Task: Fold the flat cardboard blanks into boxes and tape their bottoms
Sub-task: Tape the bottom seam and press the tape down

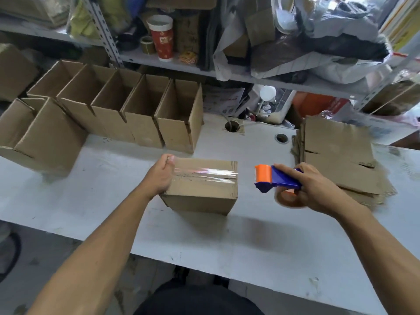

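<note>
Behind taped box [201,189], five open boxes [145,114]

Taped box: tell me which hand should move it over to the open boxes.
Left, probably. The left hand already rests on the taped box, nearest the open boxes; the right hand grips the tape dispenser.
</note>
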